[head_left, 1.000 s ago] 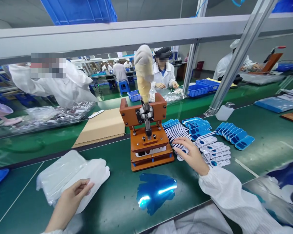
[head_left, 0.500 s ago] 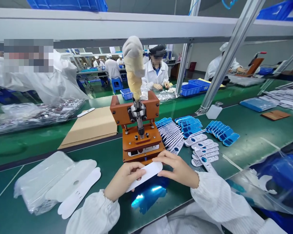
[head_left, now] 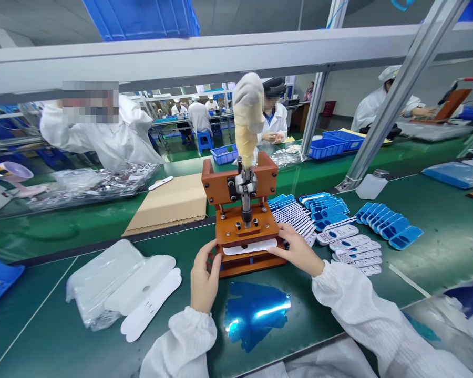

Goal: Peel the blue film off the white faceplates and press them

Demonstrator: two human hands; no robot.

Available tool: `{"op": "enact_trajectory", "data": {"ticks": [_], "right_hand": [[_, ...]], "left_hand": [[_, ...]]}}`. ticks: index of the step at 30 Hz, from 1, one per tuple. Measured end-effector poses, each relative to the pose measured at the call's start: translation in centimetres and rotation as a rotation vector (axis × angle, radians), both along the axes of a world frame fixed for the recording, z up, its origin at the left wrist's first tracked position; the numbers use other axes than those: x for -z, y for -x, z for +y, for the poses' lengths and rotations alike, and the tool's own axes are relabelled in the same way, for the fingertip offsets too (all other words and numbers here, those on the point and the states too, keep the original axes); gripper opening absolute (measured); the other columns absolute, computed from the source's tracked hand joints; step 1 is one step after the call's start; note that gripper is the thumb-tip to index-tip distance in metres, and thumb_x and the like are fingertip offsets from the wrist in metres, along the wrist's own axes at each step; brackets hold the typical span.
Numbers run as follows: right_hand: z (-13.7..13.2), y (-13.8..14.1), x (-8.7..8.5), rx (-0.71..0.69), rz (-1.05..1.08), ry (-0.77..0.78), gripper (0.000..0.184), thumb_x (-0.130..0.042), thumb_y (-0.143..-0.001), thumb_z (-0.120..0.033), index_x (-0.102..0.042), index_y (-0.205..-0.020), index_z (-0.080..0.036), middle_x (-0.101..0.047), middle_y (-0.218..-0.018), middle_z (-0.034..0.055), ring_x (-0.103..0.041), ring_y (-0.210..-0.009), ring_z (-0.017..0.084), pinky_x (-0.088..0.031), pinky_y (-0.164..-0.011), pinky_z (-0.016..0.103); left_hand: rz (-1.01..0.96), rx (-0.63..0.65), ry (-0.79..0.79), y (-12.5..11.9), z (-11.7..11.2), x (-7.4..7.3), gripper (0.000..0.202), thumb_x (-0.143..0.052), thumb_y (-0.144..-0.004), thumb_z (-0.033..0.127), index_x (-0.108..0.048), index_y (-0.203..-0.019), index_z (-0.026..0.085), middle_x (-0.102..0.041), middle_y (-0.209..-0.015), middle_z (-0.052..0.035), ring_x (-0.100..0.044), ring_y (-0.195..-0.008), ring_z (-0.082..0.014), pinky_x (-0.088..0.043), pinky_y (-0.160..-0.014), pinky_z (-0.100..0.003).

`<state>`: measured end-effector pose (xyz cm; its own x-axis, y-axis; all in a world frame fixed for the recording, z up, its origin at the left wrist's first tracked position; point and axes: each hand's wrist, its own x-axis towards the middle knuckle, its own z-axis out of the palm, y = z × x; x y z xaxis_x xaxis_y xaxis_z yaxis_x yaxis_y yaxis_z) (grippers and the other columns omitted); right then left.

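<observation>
Compared with half a second earlier, the white strip [head_left: 250, 247] is no longer being held in the air in front of the orange press [head_left: 220, 186]. It is now lying flat in the slot at the front of the press, under the upper plate. Both hands are now sitting closer to the press, one at each end of the strip.

The left hand [head_left: 203, 278] is standing upright against the left front corner of the press, with its fingers [head_left: 205, 252] close together and their tips meeting the strip's left end. Whether they are pinching it cannot be told.

The right hand [head_left: 297, 252] is reaching in from the right of the press, palm down. Its thumb and forefinger are narrowed onto the strip's right end and holding it.

A blue film [head_left: 256, 315] is lying on the worktop [head_left: 43, 325] just in front of the press, between the two sleeves. The bag of white blanks [head_left: 114, 278] is resting well to the left of the press.
</observation>
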<state>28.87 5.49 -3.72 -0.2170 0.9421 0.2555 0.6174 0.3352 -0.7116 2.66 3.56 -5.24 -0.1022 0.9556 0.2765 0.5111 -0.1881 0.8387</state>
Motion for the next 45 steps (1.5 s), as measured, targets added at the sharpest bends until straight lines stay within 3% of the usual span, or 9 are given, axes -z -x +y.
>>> {"op": "enact_trajectory", "data": {"ticks": [9,23,27,32,37,39,41,43,45], "right_hand": [[0.6,0.3,-0.5,-0.038,-0.012,0.078,0.040,-0.058,-0.082,-0.043,-0.059,-0.117,-0.023,-0.050,-0.125,0.0081,-0.044,-0.119,0.027,-0.042,-0.098,0.043],[0.9,0.1,-0.6,-0.045,-0.025,0.084,0.039,-0.063,-0.079,-0.038,-0.060,-0.115,-0.024,-0.048,-0.128,0.0074,-0.043,-0.121,0.027,-0.039,-0.102,0.046],[1.1,0.0,-0.6,-0.061,-0.005,0.094,0.044,-0.063,-0.079,-0.042,-0.057,-0.119,-0.023,-0.050,-0.125,0.0086,-0.043,-0.122,0.026,-0.040,-0.102,0.046],[-0.1,-0.8,0.1,-0.013,-0.104,-0.134,0.030,-0.055,-0.086,-0.042,-0.065,-0.106,-0.023,-0.051,-0.124,0.0095,-0.043,-0.122,0.026,-0.039,-0.101,0.046],[-1.6,-2.0,1.0,-0.014,-0.247,-0.324,0.027,-0.054,-0.087,-0.039,-0.066,-0.108,-0.027,-0.050,-0.130,0.0071,-0.038,-0.127,0.030,-0.035,-0.102,0.052],[-1.3,-2.0,-0.3,0.049,-0.094,-0.364,0.022,-0.052,-0.089,-0.035,-0.067,-0.098,-0.022,-0.059,-0.113,0.0094,-0.053,-0.111,0.025,-0.045,-0.093,0.045],[-0.4,-1.2,-3.6,0.180,0.122,-0.471,0.021,-0.048,-0.091,-0.031,-0.064,-0.090,-0.019,-0.063,-0.092,0.0086,-0.060,-0.090,0.020,-0.050,-0.082,0.036],[0.5,0.3,-8.7,0.260,0.285,-0.624,0.019,-0.047,-0.091,-0.032,-0.059,-0.095,-0.018,-0.061,-0.089,0.0069,-0.060,-0.087,0.017,-0.051,-0.079,0.032],[1.2,2.4,-14.6,0.160,0.370,-0.726,0.031,-0.048,-0.090,-0.039,-0.050,-0.113,-0.019,-0.057,-0.102,0.0056,-0.059,-0.096,0.015,-0.050,-0.082,0.029]], "left_hand": [[-0.014,0.050,-0.084,-0.5,0.1,1.2,0.032,-0.041,-0.091,0.035,-0.051,-0.120,0.026,-0.053,-0.127,-0.0049,-0.050,-0.116,-0.0179,-0.045,-0.095,-0.034],[0.025,0.039,-0.108,-0.7,-0.2,1.2,0.031,-0.039,-0.092,0.034,-0.055,-0.115,0.022,-0.053,-0.127,-0.0072,-0.050,-0.118,-0.0185,-0.044,-0.100,-0.035],[0.178,0.035,-0.150,-0.6,-0.2,1.3,0.029,-0.038,-0.092,0.033,-0.061,-0.106,0.022,-0.052,-0.126,-0.0070,-0.051,-0.116,-0.0192,-0.044,-0.098,-0.034],[0.342,0.020,-0.252,-0.5,0.0,1.6,0.027,-0.041,-0.091,0.030,-0.061,-0.105,0.020,-0.054,-0.123,-0.0077,-0.051,-0.114,-0.0200,-0.044,-0.096,-0.033],[0.220,0.000,-0.225,-0.6,-0.1,1.7,0.028,-0.041,-0.091,0.031,-0.059,-0.110,0.022,-0.050,-0.127,-0.0070,-0.049,-0.117,-0.0206,-0.045,-0.095,-0.033],[0.131,-0.018,-0.189,-0.5,-0.2,1.7,0.034,-0.042,-0.090,0.033,-0.051,-0.122,0.024,-0.050,-0.127,-0.0075,-0.053,-0.109,-0.0190,-0.049,-0.085,-0.030],[0.055,-0.041,-0.150,-0.2,-0.2,1.8,0.039,-0.042,-0.090,0.036,-0.046,-0.127,0.024,-0.053,-0.121,-0.0083,-0.056,-0.097,-0.0173,-0.050,-0.074,-0.027],[-0.001,-0.074,-0.124,0.2,-0.2,2.0,0.037,-0.042,-0.090,0.039,-0.050,-0.122,0.022,-0.056,-0.115,-0.0084,-0.057,-0.092,-0.0170,-0.049,-0.072,-0.027],[-0.031,-0.099,-0.117,0.4,0.0,2.2,0.034,-0.041,-0.090,0.040,-0.053,-0.115,0.020,-0.056,-0.113,-0.0085,-0.057,-0.094,-0.0178,-0.049,-0.076,-0.029]]}}
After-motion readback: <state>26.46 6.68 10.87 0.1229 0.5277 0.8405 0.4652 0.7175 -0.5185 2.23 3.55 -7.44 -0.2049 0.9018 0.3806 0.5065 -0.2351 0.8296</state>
